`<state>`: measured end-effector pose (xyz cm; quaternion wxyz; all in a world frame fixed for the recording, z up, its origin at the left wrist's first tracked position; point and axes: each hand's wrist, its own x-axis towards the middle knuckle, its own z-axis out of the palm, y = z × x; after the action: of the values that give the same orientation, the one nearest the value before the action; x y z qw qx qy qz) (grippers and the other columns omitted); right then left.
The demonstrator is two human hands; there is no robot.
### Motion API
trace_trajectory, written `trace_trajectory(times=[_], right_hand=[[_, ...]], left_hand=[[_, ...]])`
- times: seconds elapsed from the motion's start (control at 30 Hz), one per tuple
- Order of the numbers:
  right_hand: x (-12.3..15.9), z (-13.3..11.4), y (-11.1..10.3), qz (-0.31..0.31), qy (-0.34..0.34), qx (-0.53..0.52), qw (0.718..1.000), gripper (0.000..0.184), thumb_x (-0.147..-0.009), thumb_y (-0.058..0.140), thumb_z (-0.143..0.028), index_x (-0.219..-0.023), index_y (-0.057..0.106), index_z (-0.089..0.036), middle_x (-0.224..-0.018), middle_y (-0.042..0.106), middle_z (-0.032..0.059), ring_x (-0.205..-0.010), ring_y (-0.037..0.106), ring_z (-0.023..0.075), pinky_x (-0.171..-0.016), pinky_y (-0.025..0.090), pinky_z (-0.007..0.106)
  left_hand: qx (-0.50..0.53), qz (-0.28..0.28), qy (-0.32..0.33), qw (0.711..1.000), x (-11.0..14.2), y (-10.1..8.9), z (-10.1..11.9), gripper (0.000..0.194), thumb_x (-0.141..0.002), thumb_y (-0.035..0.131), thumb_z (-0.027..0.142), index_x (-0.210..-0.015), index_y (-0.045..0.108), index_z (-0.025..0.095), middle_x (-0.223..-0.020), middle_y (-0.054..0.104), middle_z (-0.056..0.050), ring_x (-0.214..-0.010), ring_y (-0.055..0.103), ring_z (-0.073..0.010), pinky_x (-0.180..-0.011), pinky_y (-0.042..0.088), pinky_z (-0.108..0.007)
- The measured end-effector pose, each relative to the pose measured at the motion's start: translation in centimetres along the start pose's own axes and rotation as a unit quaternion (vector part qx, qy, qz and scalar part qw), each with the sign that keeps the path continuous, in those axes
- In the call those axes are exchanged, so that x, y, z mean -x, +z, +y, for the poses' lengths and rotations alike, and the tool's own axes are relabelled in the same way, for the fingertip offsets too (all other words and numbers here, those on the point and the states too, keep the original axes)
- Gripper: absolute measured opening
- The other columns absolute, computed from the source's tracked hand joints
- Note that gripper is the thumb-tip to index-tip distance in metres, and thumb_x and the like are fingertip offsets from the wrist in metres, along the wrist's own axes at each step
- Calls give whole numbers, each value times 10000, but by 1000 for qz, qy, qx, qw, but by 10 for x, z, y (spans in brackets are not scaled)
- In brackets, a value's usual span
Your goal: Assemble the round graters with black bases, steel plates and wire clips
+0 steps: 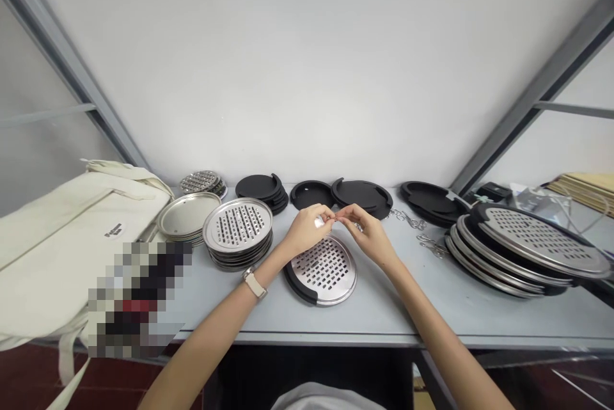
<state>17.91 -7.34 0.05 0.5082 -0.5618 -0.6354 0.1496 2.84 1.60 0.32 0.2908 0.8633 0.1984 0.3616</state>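
Observation:
Both hands meet at fingertip height above a round perforated metal plate, which has a black curved rim piece along its left side. My left hand is closed in a pinch, and a small white piece shows between its fingers. Thumb and forefinger of my right hand are pinched together, touching the left fingertips; whatever they hold is too small to make out. Just left of my left hand stands a stack of perforated metal plates.
Plain metal discs are stacked farther left, beside a cream bag. Black round trays line the wall. Metal rings or clips lie right of my hands. Rimmed plates are piled at the right.

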Motion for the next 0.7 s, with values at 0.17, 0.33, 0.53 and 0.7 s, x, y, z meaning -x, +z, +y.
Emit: trace_trajectory(times=[0.17,0.33,0.53,0.7], right_hand=[[0,3,-2,1,12,19,1000,160,-887,515,-330,-917,588,-191,-927,653,57,-852,624,186,-812,491,329],[1,1,-2,-18,15,6,1000,176,-873,520,-346,-898,594,-189,-878,649,51,-809,615,183,-785,498,317],[1,-1,-1,-54,20,-19,998,179,-863,497,-340,-834,586,-187,-790,625,29,-781,602,175,-756,495,296],[1,-1,-1,-70,21,-20,997,173,-841,512,-335,-827,593,-183,-793,623,30,-775,593,173,-733,494,283]], left_hand=[[-48,3,3,999,2,-3,1,100,-862,519,205,-886,617,211,-875,607,5,-827,583,-134,-789,447,-249],[-71,6,2,997,3,-3,2,103,-871,504,204,-891,605,217,-875,591,8,-821,579,-129,-785,444,-243],[-83,2,6,996,3,-2,1,99,-861,506,184,-874,598,216,-873,592,14,-811,578,-125,-785,440,-245],[-95,-11,4,995,3,-2,3,97,-848,492,156,-864,574,205,-883,596,-2,-831,579,-143,-766,443,-256]])
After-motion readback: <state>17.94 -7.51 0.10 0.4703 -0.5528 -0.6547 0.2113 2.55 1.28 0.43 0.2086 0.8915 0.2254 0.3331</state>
